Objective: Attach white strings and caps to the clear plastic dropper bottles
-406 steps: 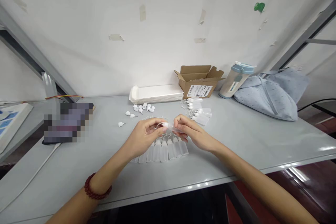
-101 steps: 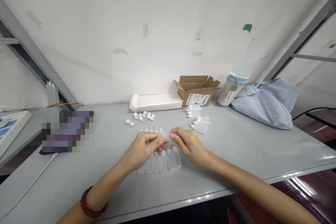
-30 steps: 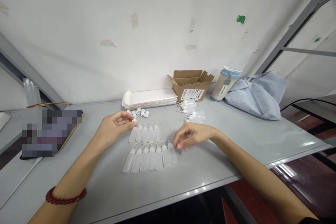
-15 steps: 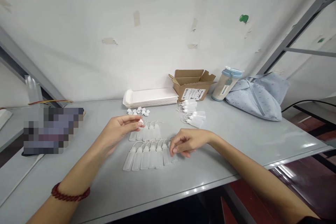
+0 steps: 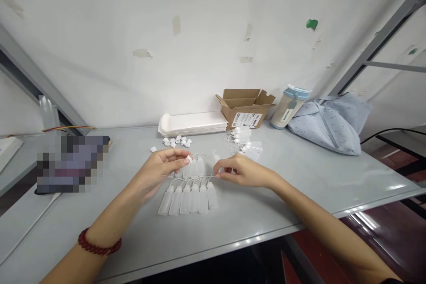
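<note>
My left hand [image 5: 166, 166] pinches a small white cap [image 5: 189, 159] between thumb and fingertips, above a back row of translucent squeeze bottles [image 5: 193, 169]. In my right hand [image 5: 238, 169] is a translucent bottle [image 5: 215, 155], lifted with one end showing above the fingers; the rest of it is hidden. Below both hands, a front row of similar bottles [image 5: 185, 199] lies side by side, each with a thin looped strap at its neck. Loose white caps [image 5: 178, 140] form a small pile behind my left hand, with a single cap [image 5: 153, 149] lying apart on its left.
More bottles [image 5: 251, 147] lie at the right, before an open cardboard box [image 5: 246, 117]. White flat packaging [image 5: 196, 123] is stacked along the wall. A tumbler [image 5: 289, 107] and a blue cloth bundle [image 5: 328, 126] stand farther right; a blurred-out phone-like device [image 5: 76, 159] lies left.
My right hand has lifted a bottle from the right end of the front row and moved it up and back. My left hand has shifted slightly right with the cap.
</note>
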Demonstrator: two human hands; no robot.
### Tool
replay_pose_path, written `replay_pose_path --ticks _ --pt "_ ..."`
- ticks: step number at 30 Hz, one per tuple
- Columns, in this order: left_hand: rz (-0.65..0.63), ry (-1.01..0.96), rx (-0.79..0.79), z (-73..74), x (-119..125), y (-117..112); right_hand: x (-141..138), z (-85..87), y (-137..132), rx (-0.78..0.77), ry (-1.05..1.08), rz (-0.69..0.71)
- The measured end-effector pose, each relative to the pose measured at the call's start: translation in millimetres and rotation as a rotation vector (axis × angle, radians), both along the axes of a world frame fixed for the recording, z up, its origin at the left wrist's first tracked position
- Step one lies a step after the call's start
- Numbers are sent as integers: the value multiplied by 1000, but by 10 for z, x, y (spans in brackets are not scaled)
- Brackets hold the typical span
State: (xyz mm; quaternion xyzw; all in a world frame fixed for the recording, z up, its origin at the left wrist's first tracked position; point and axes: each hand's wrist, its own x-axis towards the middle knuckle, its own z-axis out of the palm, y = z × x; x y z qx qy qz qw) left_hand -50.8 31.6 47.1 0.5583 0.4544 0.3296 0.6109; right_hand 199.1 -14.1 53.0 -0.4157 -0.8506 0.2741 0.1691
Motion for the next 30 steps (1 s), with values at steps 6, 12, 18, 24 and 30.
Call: replay_pose_path --ticks 6,12,18,24,30 --pt "-54 -132 -45 -10 105 -75 -205 -43 -120 143 185 50" --pt "-83 -213 -90 -26 190 -148 -268 -6 -182 33 279 98" --pt "-89 -274 -59 -19 227 -173 -215 10 -160 -119 420 62" --pt "-98 -285 -67 -36 235 -185 -189 -23 -140 -245 511 97" --pt "-149 -213 16 -10 246 -243 -167 -13 -115 -363 544 111"
